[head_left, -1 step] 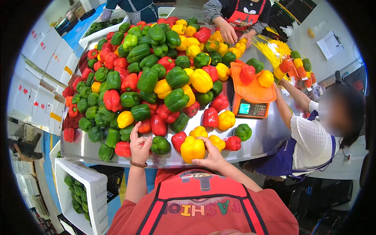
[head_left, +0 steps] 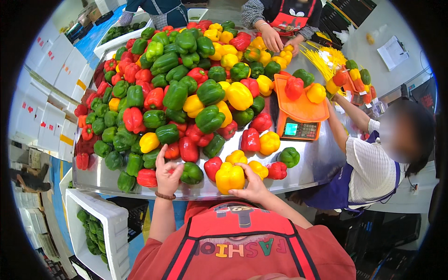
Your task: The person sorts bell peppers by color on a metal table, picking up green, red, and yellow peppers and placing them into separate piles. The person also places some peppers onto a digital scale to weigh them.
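Right hand [head_left: 254,187] is gripping a yellow pepper [head_left: 229,178] at the near edge of the metal table [head_left: 310,175]: thumb is pressing low on its right side, index is reaching over its upper right. Other fingers are mostly hiding behind hand and pepper. Can't tell if the pepper is resting on the table or hanging just over it.

Left hand [head_left: 168,174] is holding nothing visible: index is pointing up, thumb is sticking out, the rest are curling loosely. It's hovering just beside a green pepper [head_left: 192,173]; can't confirm contact.

Mixed pepper pile [head_left: 176,95] is covering its own lower layers. Orange scale [head_left: 298,129] is carrying a red and a yellow pepper; its display is glowing, figures too small to read. Right-side co-worker [head_left: 373,175] is reaching behind the scale, hands partly blocked. Top edge is cutting off two more people.
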`<state>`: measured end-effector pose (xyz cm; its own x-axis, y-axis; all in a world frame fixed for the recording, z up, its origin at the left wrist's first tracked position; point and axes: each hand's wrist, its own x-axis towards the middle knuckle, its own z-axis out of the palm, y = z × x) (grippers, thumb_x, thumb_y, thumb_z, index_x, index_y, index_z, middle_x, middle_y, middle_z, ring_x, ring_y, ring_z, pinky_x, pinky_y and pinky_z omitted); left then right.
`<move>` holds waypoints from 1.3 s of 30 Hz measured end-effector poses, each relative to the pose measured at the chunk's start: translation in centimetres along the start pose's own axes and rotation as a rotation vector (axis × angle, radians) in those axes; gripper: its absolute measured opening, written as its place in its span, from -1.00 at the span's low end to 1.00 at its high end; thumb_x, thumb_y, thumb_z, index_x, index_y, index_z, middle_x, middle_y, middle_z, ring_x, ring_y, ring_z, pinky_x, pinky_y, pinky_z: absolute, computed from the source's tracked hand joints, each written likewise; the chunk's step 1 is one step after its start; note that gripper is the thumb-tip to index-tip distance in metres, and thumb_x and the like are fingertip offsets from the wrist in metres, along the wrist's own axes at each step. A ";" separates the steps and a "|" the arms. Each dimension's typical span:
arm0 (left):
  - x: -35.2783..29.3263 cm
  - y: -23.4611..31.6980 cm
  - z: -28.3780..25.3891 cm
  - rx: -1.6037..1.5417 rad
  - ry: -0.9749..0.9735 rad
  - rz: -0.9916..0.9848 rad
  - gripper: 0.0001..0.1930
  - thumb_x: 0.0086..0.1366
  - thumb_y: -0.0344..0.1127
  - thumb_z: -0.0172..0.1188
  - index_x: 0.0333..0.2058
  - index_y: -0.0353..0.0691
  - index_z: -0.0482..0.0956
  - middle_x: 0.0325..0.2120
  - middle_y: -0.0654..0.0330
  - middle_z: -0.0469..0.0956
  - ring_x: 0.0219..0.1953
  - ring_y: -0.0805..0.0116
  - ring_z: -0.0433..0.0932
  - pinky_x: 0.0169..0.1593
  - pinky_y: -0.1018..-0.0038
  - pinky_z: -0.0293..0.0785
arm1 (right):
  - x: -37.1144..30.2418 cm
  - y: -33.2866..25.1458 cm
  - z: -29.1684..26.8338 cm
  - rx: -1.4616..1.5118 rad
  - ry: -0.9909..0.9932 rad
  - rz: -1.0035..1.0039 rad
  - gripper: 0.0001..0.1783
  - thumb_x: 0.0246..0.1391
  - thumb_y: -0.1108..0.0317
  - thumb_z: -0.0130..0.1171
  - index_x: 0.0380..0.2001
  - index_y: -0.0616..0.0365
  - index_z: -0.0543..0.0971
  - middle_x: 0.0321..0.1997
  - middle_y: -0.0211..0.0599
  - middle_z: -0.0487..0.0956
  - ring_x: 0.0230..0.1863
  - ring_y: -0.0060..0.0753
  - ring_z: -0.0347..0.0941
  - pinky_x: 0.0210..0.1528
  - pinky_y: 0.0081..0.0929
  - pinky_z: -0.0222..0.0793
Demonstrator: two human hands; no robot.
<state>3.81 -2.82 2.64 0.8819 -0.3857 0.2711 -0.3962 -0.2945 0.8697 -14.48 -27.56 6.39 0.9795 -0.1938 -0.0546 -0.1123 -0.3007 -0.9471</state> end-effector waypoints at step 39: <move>7.1 -0.7 0.3 -0.118 -0.066 -0.175 -0.30 0.14 -0.43 0.29 0.24 -0.33 0.20 0.19 0.01 0.31 0.19 0.19 0.33 0.23 0.32 0.24 | 4.8 3.7 0.0 0.228 0.195 0.142 -0.07 -0.23 0.36 0.50 0.20 0.16 0.19 0.08 -0.20 0.38 0.13 -0.37 0.36 0.20 -0.39 0.28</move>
<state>10.23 -5.64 3.81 0.9144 -0.3952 0.0874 -0.2023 -0.2592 0.9444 -10.16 -29.65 2.59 0.9037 -0.4008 -0.1507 -0.1840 -0.0456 -0.9819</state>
